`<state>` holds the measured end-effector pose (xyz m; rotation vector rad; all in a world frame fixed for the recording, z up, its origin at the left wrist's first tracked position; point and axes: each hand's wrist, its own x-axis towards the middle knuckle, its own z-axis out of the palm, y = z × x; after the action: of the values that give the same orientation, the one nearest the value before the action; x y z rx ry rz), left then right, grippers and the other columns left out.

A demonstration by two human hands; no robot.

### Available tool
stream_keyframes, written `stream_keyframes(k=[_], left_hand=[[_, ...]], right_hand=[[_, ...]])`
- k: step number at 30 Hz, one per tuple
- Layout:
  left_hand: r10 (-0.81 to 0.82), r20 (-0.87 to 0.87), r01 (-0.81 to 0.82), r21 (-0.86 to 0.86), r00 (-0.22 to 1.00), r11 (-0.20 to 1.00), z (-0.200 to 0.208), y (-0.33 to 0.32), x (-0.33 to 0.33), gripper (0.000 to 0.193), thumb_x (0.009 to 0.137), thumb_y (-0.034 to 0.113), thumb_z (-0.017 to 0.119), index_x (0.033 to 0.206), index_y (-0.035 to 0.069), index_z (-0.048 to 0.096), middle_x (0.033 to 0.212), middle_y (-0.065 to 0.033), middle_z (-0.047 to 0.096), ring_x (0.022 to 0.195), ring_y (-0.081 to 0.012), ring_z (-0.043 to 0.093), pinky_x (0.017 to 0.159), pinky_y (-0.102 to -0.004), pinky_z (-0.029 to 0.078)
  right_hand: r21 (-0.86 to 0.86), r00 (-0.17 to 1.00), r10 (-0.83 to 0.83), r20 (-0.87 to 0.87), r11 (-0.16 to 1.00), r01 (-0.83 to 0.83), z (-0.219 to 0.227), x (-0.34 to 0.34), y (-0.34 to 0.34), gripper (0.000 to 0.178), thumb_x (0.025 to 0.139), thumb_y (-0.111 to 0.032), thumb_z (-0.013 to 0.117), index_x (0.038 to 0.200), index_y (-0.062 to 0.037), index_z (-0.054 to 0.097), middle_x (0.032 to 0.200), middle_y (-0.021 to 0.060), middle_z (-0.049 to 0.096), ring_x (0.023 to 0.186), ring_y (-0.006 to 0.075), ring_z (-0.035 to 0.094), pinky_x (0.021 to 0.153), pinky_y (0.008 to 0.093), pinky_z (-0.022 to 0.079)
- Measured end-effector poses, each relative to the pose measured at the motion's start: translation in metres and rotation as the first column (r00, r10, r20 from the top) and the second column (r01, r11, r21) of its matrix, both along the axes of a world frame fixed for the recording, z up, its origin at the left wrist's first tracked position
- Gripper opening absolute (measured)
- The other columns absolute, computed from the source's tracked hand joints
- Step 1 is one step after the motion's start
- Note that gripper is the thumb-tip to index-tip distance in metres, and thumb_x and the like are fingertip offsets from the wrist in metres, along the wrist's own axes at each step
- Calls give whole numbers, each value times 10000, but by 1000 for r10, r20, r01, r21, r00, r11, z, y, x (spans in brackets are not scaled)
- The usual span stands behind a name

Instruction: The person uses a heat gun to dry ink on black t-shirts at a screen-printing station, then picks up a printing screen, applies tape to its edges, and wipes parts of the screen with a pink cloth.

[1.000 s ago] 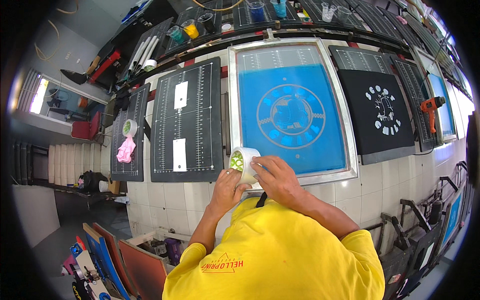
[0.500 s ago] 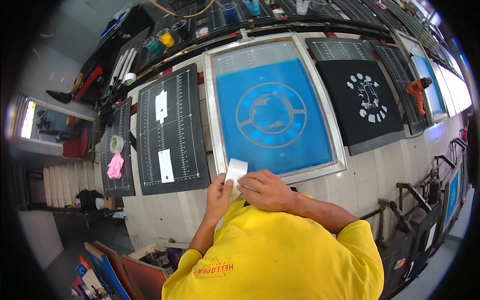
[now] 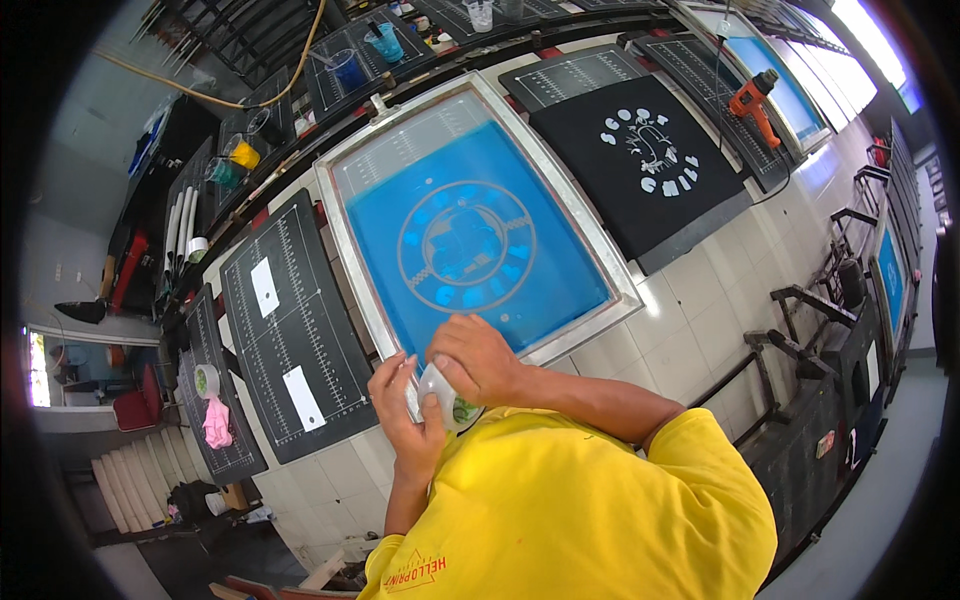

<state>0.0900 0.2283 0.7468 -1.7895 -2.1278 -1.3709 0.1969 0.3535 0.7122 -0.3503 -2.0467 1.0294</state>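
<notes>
Close to my body, at the near edge of the framed screen [image 3: 580,325], both hands work on a roll of white tape [image 3: 437,385] with green showing at its core. My left hand [image 3: 412,425] grips it from the left, thumb pressed on the white face and fingers raised behind. From the right, my right hand [image 3: 482,362] curls over the top of the roll, its fingertips partly hidden. The screen has a metal frame and blue mesh [image 3: 570,280] with a round design. It lies just beyond my hands.
Left of the screen, a black gridded board [image 3: 290,350] carries two white cards. A pink cloth [image 3: 217,423] and another tape roll [image 3: 206,381] lie farther left. To the right are a black printed fabric [image 3: 640,165] and an orange heat gun [image 3: 755,105]. Ink cups [image 3: 384,42] stand at the back.
The tape roll has turned, so its green core now shows. My right hand has moved from its side to over its top. The whole view has rotated and shifted.
</notes>
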Motion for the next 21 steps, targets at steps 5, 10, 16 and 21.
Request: stream_keyframes(k=[5,10,16,21], left_hand=[[-192,-199,198,9,961,980,-4,-3,-6,376,1047,309,474,1226,27,646,1268,-126,644,1244,-335,553,1004,-475,438],[-191,-314,218,52,930,975,1,-5,-5,408,1050,339,457,1208,18,653,1265,-154,649,1199,-361,593,1006,-478,443],[-126,-476,189,86,870,978,-6,-12,0,396,1032,304,509,1306,28,585,1314,-169,617,1227,-369,577,1007,-491,446],[-97,-549,175,91,830,980,-18,-15,1,364,979,227,611,1293,42,592,1340,-164,601,1272,-383,549,1016,-523,452]], right_hand=[[-382,995,-32,-92,924,-5,-9,0,-6,241,1000,-142,434,931,-9,623,877,141,605,819,292,555,796,400,442],[-804,989,-52,-141,589,-84,-8,1,-4,391,1064,-256,367,949,12,627,877,118,634,845,199,584,794,352,461],[-935,984,-87,-156,334,-119,-14,-6,3,468,1058,-385,343,999,-27,638,921,95,648,879,193,607,830,345,483],[-992,972,-226,-56,-96,-79,-2,-13,1,474,1042,-466,385,1136,-56,603,1025,96,657,935,228,643,847,379,510]])
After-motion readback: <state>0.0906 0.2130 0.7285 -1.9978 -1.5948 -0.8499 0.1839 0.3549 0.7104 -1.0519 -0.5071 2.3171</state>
